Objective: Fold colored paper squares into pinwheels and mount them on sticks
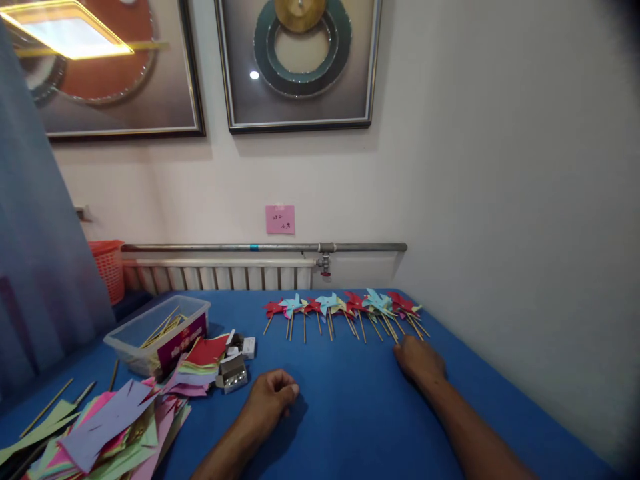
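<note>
My right hand (pixel 420 360) is closed at the lower stick end of a light blue paper pinwheel (pixel 377 301), at the right of a row of pinwheels. Its fingertips are mostly turned away from view. The row (pixel 313 307) runs along the far side of the table, in red, light blue and pale yellow, with thin wooden sticks pointing toward me. My left hand (pixel 270 399) is loosely curled above the blue cloth, thumb near the bent fingers, and no object shows in it. Small open boxes (pixel 234 370) with shiny bits stand just left of it.
Left of my hands are a clear plastic bin (pixel 160 327) of wooden sticks, stacked coloured paper squares (pixel 207 353) and a heap of cut paper (pixel 110 427). A radiator (pixel 225 275) and pipe (pixel 220 247) line the back wall. The blue-covered table (pixel 345 407) meets the right wall.
</note>
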A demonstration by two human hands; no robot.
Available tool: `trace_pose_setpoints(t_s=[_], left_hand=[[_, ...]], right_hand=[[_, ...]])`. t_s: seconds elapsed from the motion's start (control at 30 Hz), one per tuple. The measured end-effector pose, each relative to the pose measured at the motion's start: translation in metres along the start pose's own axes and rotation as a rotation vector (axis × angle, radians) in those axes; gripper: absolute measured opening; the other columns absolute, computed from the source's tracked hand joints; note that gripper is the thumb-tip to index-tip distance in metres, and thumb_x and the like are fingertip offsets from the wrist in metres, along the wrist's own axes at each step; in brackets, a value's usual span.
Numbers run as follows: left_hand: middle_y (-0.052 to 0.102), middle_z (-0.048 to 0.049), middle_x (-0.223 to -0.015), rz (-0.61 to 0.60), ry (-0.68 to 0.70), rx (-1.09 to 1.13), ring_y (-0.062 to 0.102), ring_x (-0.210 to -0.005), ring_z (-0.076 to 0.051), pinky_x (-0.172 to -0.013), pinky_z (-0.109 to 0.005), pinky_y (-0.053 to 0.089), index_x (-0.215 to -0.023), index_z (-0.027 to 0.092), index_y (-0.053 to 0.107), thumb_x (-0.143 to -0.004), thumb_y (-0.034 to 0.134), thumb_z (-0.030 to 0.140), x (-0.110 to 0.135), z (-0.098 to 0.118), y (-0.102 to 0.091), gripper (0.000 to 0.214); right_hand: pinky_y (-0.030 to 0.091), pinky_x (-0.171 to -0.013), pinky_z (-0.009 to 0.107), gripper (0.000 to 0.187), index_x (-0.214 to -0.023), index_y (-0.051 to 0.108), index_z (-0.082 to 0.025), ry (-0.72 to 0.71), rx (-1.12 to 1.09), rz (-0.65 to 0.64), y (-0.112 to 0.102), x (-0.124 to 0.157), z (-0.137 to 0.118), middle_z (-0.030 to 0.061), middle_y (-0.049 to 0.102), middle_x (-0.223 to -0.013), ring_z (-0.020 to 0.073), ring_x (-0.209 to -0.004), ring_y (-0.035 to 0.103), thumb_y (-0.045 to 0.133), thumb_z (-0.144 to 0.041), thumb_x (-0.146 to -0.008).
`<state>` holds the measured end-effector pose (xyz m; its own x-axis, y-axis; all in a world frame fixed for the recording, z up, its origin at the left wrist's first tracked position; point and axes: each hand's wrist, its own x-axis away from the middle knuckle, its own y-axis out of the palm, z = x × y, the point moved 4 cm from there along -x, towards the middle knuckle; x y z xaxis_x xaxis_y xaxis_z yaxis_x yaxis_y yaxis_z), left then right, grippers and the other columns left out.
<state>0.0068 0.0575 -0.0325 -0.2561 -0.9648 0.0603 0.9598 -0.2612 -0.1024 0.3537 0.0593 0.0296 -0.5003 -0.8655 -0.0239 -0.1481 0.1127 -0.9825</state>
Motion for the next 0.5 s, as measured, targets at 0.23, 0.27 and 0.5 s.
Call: trace_pose_setpoints(t_s=[0.23, 0.27, 0.5], left_hand=[[0.054, 0.0036, -0.054, -0.007, 0.003, -0.043, 0.045, -0.042, -0.009, -0.044, -0.023, 0.029, -0.067, 0.019, 0.055, -0.062, 0.070, 0.052, 0.0004, -0.0009, -0.0004, 0.037], [0.054, 0.0040, -0.054, -0.009, 0.000, -0.041, 0.044, -0.042, -0.009, -0.044, -0.023, 0.028, -0.067, 0.019, 0.055, -0.061, 0.070, 0.052, 0.0009, -0.0003, -0.0002, 0.037], [0.052, 0.0046, -0.054, -0.010, -0.017, -0.042, 0.045, -0.042, -0.009, -0.044, -0.023, 0.028, -0.067, 0.019, 0.055, -0.060, 0.070, 0.053, 0.0045, 0.0061, 0.0003, 0.038]], right_hand=[[0.054, -0.084, 0.038, 0.038, -0.112, 0.073, -0.011, 0.022, 0.010, 0.017, -0.0004, 0.0018, 0.0006, 0.0241, 0.074, -0.116, 0.0342, -0.111, 0.071, 0.042, -0.024, -0.096], [0.054, -0.083, 0.038, 0.037, -0.112, 0.073, -0.011, 0.025, 0.009, 0.018, 0.0001, 0.0013, 0.0006, 0.0238, 0.074, -0.116, 0.0338, -0.111, 0.072, 0.042, -0.024, -0.096], [0.054, -0.085, 0.040, 0.038, -0.113, 0.073, -0.011, 0.021, 0.000, 0.028, 0.0035, -0.0020, 0.0014, 0.0228, 0.075, -0.114, 0.0343, -0.110, 0.072, 0.040, -0.023, -0.097]])
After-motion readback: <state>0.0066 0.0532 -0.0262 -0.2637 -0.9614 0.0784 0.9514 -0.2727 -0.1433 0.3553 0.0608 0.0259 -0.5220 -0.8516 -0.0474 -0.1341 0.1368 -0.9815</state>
